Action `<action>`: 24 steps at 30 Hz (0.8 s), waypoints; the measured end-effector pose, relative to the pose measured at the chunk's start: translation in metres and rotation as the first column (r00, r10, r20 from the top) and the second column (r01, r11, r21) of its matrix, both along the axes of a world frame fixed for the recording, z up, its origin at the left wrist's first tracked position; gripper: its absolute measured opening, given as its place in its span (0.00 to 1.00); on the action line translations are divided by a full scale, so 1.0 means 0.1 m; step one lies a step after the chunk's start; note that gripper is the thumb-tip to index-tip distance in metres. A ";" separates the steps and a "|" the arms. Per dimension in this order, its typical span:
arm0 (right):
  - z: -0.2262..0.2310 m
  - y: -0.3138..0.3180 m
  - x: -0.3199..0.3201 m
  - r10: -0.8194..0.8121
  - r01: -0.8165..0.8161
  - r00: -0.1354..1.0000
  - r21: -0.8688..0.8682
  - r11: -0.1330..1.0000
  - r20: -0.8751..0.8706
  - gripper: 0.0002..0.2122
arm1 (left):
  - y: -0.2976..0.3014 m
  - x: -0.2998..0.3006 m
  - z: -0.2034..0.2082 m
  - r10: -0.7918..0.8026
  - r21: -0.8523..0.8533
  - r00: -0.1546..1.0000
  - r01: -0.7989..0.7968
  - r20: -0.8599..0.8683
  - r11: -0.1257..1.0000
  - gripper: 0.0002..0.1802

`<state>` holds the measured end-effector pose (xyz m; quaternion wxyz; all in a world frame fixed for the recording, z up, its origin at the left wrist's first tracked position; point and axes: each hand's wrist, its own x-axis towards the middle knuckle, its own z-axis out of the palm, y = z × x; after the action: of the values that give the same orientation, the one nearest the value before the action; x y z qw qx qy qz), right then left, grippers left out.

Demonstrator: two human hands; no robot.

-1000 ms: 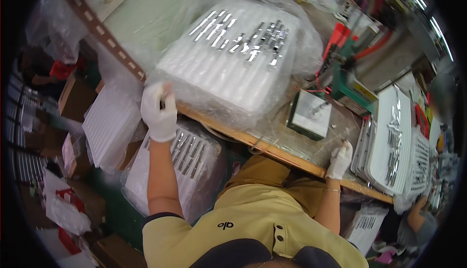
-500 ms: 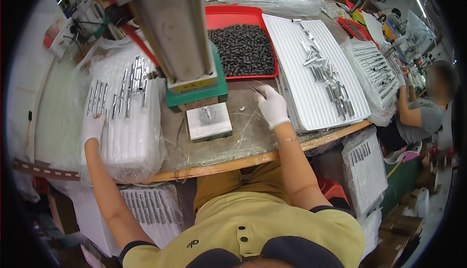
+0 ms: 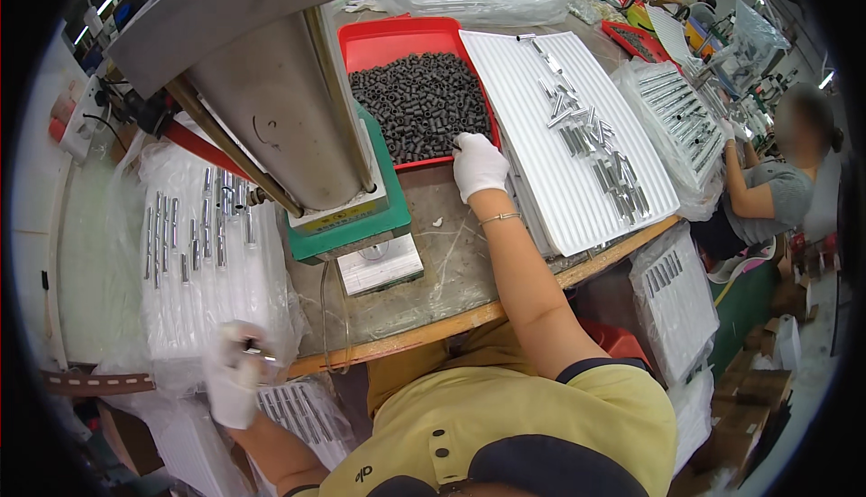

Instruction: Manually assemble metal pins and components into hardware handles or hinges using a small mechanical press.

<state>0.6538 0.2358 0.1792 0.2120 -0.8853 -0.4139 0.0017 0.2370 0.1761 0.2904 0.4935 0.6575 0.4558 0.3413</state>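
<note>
My left hand (image 3: 234, 375), in a white glove and blurred by motion, is closed on a short shiny metal tube (image 3: 256, 351). It is at the near edge of the white ribbed tray (image 3: 194, 303), where several similar tubes (image 3: 167, 231) lie in rows. My right hand (image 3: 480, 168), also gloved, reaches to the near right corner of a red tray (image 3: 359, 35) heaped with small black tubular pieces (image 3: 419, 105). Its fingers are curled at the edge of the heap. The back of the hand hides whatever they pinch.
A press with a steel cylinder (image 3: 271, 109) and green base (image 3: 397, 199) stands between my hands, over a pale metal block (image 3: 388, 270). Rightward, a white ribbed tray (image 3: 622, 109) holds scattered metal tubes (image 3: 586, 127). A co-worker (image 3: 767, 186) sits at far right.
My left hand has drawn back toward me from the tubes, now with a tube in it. My right hand has moved from the bare tabletop forward to the red tray. The view has shifted.
</note>
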 end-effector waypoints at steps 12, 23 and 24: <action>0.38 -0.87 -0.42 0.396 -0.260 0.867 0.402 0.878 -0.303 0.07 | -0.07 1.37 -1.00 -0.011 0.114 0.999 0.016 -0.043 0.993 0.12; 0.72 -1.83 -0.71 0.563 -0.548 0.826 -0.221 0.806 0.006 0.05 | -0.32 1.78 -1.13 -0.142 0.576 0.967 0.240 -0.210 0.781 0.11; 0.74 -1.89 -0.73 0.571 -0.543 0.820 -0.259 0.799 0.040 0.03 | -0.38 1.81 -1.13 -0.171 0.579 0.965 0.258 -0.201 0.773 0.11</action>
<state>0.5808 0.0472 0.2536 0.0710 -0.7415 -0.6643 0.0619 0.4183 0.1377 0.1773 0.2630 0.8491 0.2788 0.3634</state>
